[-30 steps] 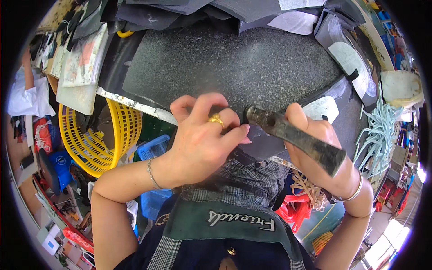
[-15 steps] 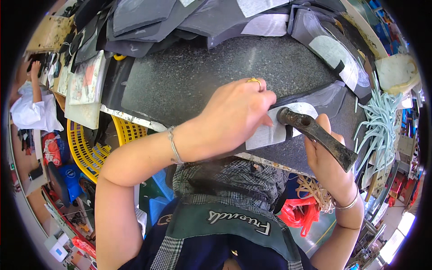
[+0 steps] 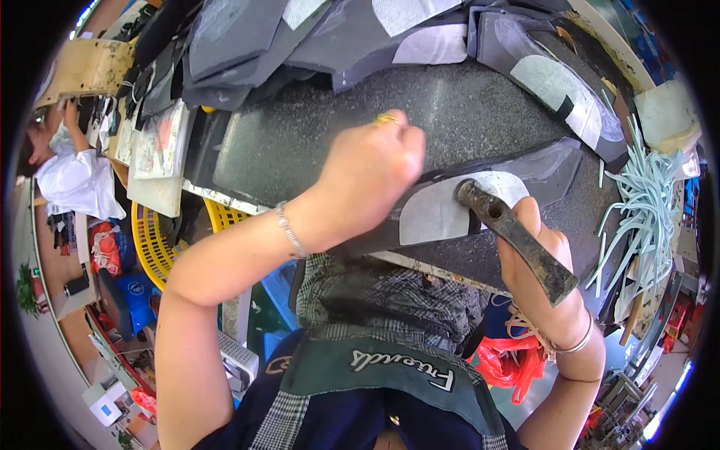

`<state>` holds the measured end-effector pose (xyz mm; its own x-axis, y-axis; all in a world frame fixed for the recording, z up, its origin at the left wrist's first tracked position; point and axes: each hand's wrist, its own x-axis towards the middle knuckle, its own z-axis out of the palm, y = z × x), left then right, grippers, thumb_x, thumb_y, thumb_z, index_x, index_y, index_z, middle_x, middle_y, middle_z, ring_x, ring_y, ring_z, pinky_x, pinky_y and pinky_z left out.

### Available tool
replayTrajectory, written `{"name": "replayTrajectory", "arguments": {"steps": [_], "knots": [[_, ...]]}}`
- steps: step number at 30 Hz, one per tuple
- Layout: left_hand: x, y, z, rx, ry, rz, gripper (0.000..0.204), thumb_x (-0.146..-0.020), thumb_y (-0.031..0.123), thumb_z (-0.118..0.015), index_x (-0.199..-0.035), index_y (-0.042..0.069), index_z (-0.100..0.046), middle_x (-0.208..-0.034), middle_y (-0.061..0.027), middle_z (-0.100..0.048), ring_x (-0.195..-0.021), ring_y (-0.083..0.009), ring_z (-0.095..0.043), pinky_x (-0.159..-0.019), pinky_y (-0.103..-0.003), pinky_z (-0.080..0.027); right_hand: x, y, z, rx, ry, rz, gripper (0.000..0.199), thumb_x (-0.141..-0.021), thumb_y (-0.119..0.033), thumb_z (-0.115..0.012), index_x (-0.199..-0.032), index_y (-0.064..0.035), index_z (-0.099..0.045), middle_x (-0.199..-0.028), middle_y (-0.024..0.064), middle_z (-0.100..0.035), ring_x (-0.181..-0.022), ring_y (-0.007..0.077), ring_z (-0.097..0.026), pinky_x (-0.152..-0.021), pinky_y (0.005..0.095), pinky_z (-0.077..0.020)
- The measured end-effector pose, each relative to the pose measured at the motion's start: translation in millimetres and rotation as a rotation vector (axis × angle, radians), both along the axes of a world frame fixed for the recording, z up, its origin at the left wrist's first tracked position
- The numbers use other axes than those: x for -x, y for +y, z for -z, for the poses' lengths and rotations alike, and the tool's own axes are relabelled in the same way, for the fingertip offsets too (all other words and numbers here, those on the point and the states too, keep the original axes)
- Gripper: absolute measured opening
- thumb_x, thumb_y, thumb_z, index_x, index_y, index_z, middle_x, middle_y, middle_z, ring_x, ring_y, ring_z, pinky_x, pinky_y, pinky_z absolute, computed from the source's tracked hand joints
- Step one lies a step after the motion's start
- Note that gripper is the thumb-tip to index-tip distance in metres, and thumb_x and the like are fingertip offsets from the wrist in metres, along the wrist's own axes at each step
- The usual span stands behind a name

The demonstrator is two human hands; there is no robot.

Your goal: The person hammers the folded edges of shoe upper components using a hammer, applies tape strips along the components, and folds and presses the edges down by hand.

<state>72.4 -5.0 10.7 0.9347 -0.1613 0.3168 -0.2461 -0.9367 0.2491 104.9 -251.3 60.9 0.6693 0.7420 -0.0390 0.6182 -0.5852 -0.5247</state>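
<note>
My right hand [image 3: 536, 255] is wrapped round a hammer [image 3: 523, 238], whose dark, worn steel head hides most of the grip. The hammer's round face is over or against a white fabric patch [image 3: 433, 217] on a dark grey sheet piece [image 3: 544, 169]; contact cannot be told. This piece lies near the bench's front edge. My left hand [image 3: 371, 176] is closed, held just left of the patch above the piece's left part. Its fingertips are turned under, so anything in them is hidden.
Stacked dark grey sheets [image 3: 232, 41] line the back of the stone-like bench top [image 3: 300, 142]. Another patched piece [image 3: 559, 86] lies at the back right, beside a bundle of pale blue strips [image 3: 649, 199]. A yellow basket [image 3: 150, 244] stands at lower left; a person in white [image 3: 79, 184] is farther left.
My left hand has drawn left and a little up from the patch, uncovering more of its left end. The hammer and right hand have shifted slightly left and toward me.
</note>
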Motion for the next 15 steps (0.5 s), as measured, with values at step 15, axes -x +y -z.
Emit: {"name": "replayTrajectory", "arguments": {"steps": [15], "knots": [[-13.1, -2.1, -25.5, -0.001, 0.238, 0.267, 0.007, -0.073, 0.007, -0.062, -0.078, 0.005, -0.064, -0.080, -0.0149, -0.063, -0.085, -0.0311, -0.065, -0.072, -0.041, -0.055, -8.2, -4.7, 8.6, -0.266, 0.028, -0.059, 0.035, -0.072, 0.006, -0.059, -0.105, 0.0040, -0.047, -0.068, 0.0218, -0.056, -0.060, 0.0442, -0.058, -0.051, 0.0499, -0.0447]]}}
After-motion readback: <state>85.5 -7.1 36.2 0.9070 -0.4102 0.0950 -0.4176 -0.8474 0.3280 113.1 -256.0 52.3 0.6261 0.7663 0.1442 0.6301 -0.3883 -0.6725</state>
